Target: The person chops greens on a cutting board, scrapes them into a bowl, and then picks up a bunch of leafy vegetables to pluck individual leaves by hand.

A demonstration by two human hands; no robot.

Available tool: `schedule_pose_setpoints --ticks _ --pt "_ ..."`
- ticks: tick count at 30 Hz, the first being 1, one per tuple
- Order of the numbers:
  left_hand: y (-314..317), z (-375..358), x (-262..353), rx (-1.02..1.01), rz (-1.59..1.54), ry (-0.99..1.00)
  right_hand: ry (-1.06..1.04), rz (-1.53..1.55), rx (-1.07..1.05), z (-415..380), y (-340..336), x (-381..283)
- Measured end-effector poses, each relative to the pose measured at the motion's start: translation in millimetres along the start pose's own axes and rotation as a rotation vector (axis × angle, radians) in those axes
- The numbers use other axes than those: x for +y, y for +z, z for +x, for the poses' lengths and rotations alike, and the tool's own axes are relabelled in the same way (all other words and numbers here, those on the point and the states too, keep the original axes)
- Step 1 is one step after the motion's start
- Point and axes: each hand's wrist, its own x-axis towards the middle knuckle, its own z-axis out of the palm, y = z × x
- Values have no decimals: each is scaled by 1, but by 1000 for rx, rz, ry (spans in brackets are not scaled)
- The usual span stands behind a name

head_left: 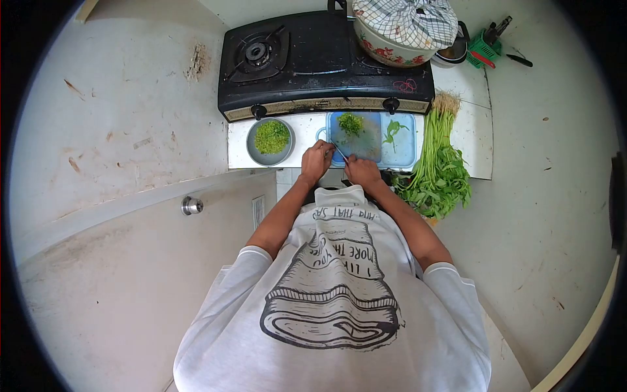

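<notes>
My right hand (362,171) is closed around a small knife (340,153) at the front edge of the blue cutting board (366,147). The blade points up and left toward my left hand (317,161). That hand is curled at the board's left front corner, its fingertips close to the knife tip; whatever they pinch is too small to make out. Chopped greens (351,123) lie in a pile on the back of the board. On the lighter blue tray (406,154) under its right side rests a leafy sprig (393,132).
A grey bowl (251,151) of chopped greens stands left of the board. Right of it, a large bunch of leafy stems (439,147) hangs over the counter edge. Behind are a black gas stove (313,59), a cloth-covered flowered pot (392,53) and a green basket (482,49).
</notes>
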Motion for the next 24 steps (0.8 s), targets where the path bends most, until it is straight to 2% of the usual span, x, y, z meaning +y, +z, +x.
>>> schedule_pose_setpoints --ticks 7,11,17,24 --pt "-4 -4 3 -13 -4 6 41 24 -84 -13 -26 4" --pt "-1 1 -4 -24 36 101 53 48 11 -8 -17 21" --pt "2 14 3 -20 41 90 103 49 -28 -8 -26 22" --pt "-1 16 9 -19 43 69 62 60 -42 -14 -38 10"
